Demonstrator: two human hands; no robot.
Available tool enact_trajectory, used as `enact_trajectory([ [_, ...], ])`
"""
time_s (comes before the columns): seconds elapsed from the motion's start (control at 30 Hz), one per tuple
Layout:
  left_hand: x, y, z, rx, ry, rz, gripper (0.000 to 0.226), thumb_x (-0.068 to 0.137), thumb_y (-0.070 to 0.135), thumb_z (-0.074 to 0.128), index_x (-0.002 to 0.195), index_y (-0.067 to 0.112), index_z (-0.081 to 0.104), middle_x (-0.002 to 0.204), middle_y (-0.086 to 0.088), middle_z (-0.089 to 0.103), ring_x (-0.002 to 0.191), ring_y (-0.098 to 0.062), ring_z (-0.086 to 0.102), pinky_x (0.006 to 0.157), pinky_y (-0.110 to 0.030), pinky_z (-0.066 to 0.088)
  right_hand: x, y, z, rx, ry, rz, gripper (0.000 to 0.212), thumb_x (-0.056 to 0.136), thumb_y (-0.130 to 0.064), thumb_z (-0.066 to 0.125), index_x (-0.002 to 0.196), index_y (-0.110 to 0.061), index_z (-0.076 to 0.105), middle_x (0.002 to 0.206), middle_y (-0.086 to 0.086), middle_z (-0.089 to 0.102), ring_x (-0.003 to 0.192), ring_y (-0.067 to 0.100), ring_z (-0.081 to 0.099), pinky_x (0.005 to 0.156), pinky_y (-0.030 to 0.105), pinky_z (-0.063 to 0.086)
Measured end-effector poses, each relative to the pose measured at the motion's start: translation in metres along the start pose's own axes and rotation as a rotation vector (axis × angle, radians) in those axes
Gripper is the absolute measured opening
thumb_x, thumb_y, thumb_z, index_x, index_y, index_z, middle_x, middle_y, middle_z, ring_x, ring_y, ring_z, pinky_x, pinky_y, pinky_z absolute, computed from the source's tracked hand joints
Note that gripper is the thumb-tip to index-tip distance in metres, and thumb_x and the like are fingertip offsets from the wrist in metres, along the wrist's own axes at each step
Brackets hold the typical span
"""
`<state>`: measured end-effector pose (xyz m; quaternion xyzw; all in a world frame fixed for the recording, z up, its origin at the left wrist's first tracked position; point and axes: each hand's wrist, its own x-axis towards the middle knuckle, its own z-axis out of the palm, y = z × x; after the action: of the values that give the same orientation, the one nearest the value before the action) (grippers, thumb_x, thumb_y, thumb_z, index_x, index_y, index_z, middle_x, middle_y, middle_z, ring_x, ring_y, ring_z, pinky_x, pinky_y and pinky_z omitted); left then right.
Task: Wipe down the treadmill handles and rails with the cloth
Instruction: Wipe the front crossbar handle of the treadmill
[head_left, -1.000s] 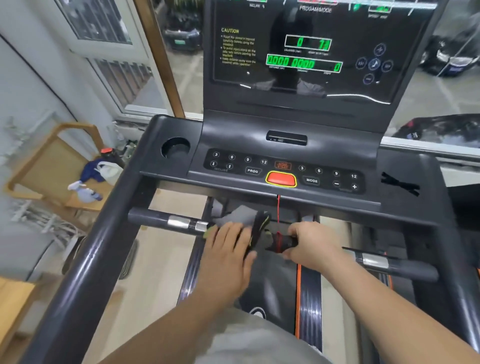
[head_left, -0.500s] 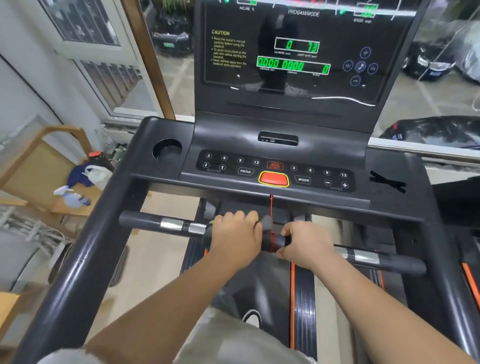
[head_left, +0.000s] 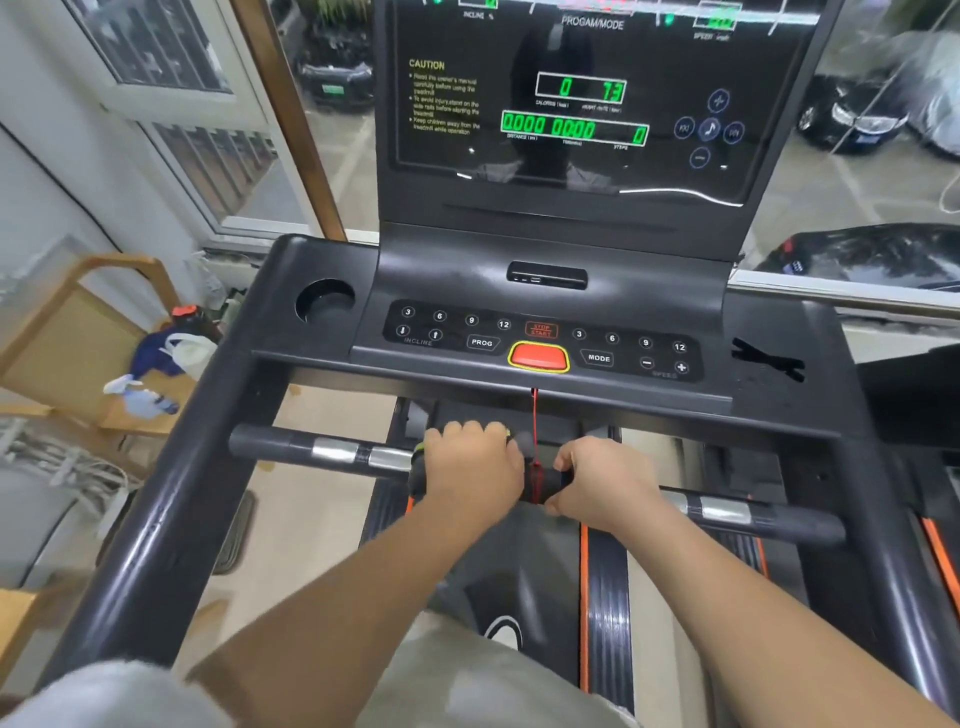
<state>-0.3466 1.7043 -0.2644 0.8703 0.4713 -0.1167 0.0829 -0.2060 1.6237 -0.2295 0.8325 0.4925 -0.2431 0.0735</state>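
So we're standing on the treadmill, looking down at the big red oval stop button with the yellow rim (head_left: 538, 357) in the middle of the console, and we'll place everything off that.

Straight below the button runs the black horizontal handlebar with silver sensor patches (head_left: 291, 444), and both our hands are on it. Our left hand (head_left: 470, 467) sits just below and left of the button, fingers curled down over the bar and clamped on the dark cloth with a yellow-green edge (head_left: 522, 446). The cloth is wrapped on the bar under that palm, so we only see a dark lump poking out on the button side and a green sliver on the far side. Our right hand (head_left: 597, 486) is just below and right of the button, fingers and thumb wrapped round the bare bar itself. The two hands are close together but not touching.

A thin red cord (head_left: 534, 415) hangs from right under the button down to the bar and looks looped round it in the gap between our hands.

Far left and far right of the button, the thick glossy black side rails (head_left: 171, 493) run back toward us. Above the button is the dark display with green digits (head_left: 571, 104), and up-left of it the round cup holder (head_left: 324, 301). Way off left of the button there's a light wooden chair (head_left: 67, 332) with blue and white stuff on the seat.
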Motion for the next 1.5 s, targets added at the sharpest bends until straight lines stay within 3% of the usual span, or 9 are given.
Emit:
enact_trajectory([
  [0.2, -0.071, -0.012, 0.047, -0.06, 0.309, 0.182, 0.062, 0.098, 0.038, 0.049, 0.154, 0.014, 0.038, 0.145, -0.008, 0.047, 0.136, -0.032, 0.045, 0.114, -0.054, 0.034, 0.005, 0.002, -0.001, -0.005, -0.007, -0.007, 0.038, 0.067, -0.049, 0.08, 0.097, -0.028, 0.071, 0.087, -0.011, 0.068, 0.085, 0.016, 0.065, 0.071, 0.026, 0.052],
  [0.37, -0.004, -0.021, 0.014, 0.09, 0.3, 0.246, 0.03, 0.097, 0.046, 0.048, 0.104, 0.021, 0.064, 0.088, -0.006, 0.064, 0.083, -0.033, 0.057, 0.072, -0.042, 0.039, 0.004, 0.002, -0.004, -0.011, -0.026, -0.023, 0.04, 0.069, -0.052, 0.081, 0.103, -0.036, 0.067, 0.099, -0.01, 0.067, 0.096, 0.018, 0.064, 0.075, 0.028, 0.046],
  [0.47, 0.024, -0.006, -0.004, 0.017, -0.035, 0.043, 0.042, 0.098, 0.045, 0.024, 0.098, 0.024, 0.061, 0.103, -0.003, 0.069, 0.101, -0.032, 0.059, 0.088, -0.044, 0.039, 0.001, 0.003, -0.005, -0.005, -0.024, -0.027, 0.044, 0.072, -0.051, 0.08, 0.111, -0.037, 0.067, 0.106, -0.009, 0.068, 0.102, 0.018, 0.065, 0.079, 0.027, 0.048],
  [0.57, 0.01, 0.007, 0.004, 0.023, 0.052, -0.047, 0.056, 0.094, 0.045, 0.016, 0.104, 0.021, 0.065, 0.102, -0.003, 0.069, 0.099, -0.032, 0.057, 0.089, -0.047, 0.038, 0.001, 0.003, -0.004, -0.003, -0.019, -0.025, 0.042, 0.073, -0.049, 0.079, 0.111, -0.036, 0.068, 0.104, -0.01, 0.069, 0.1, 0.018, 0.066, 0.081, 0.027, 0.05],
  [0.73, -0.051, -0.017, 0.031, -0.145, 0.289, 0.235, 0.074, 0.094, 0.051, 0.046, 0.158, 0.016, 0.034, 0.131, -0.003, 0.056, 0.122, -0.028, 0.051, 0.111, -0.054, 0.035, 0.001, 0.005, 0.001, 0.016, 0.031, -0.017, 0.032, 0.068, -0.046, 0.077, 0.096, -0.031, 0.07, 0.085, -0.012, 0.068, 0.087, 0.018, 0.067, 0.072, 0.025, 0.049],
  [0.97, -0.012, -0.049, 0.021, 0.111, 0.345, 0.481, 0.07, 0.095, 0.068, 0.043, 0.146, 0.02, 0.045, 0.109, -0.004, 0.057, 0.093, -0.03, 0.054, 0.075, -0.045, 0.046, 0.004, 0.008, 0.001, 0.038, 0.031, -0.036, 0.034, 0.068, -0.052, 0.079, 0.095, -0.033, 0.071, 0.089, -0.012, 0.07, 0.091, 0.018, 0.067, 0.079, 0.028, 0.051],
  [1.2, -0.044, -0.034, 0.013, -0.054, 0.334, 0.15, 0.055, 0.096, 0.06, 0.047, 0.13, 0.017, 0.052, 0.098, -0.003, 0.06, 0.087, -0.026, 0.061, 0.067, -0.038, 0.055, 0.004, 0.01, 0.004, 0.036, 0.023, -0.042, 0.03, 0.069, -0.049, 0.078, 0.089, -0.029, 0.07, 0.086, -0.01, 0.07, 0.087, 0.02, 0.066, 0.071, 0.027, 0.046],
  [1.4, -0.042, -0.013, 0.013, -0.108, 0.322, 0.172, 0.064, 0.089, 0.063, 0.052, 0.134, 0.018, 0.053, 0.114, -0.007, 0.054, 0.104, -0.034, 0.057, 0.086, -0.047, 0.049, 0.006, 0.009, 0.005, 0.045, 0.028, -0.04, 0.034, 0.069, -0.051, 0.079, 0.096, -0.033, 0.071, 0.089, -0.013, 0.069, 0.091, 0.017, 0.066, 0.072, 0.027, 0.045],
  [1.5, -0.048, -0.033, 0.021, 0.016, 0.263, 0.319, 0.082, 0.087, 0.062, 0.05, 0.155, 0.019, 0.035, 0.158, -0.01, 0.037, 0.145, -0.038, 0.035, 0.117, -0.058, 0.029, 0.007, 0.011, 0.009, 0.042, 0.049, -0.04, 0.033, 0.07, -0.05, 0.077, 0.098, -0.033, 0.071, 0.088, -0.013, 0.068, 0.089, 0.017, 0.065, 0.073, 0.027, 0.046],
])
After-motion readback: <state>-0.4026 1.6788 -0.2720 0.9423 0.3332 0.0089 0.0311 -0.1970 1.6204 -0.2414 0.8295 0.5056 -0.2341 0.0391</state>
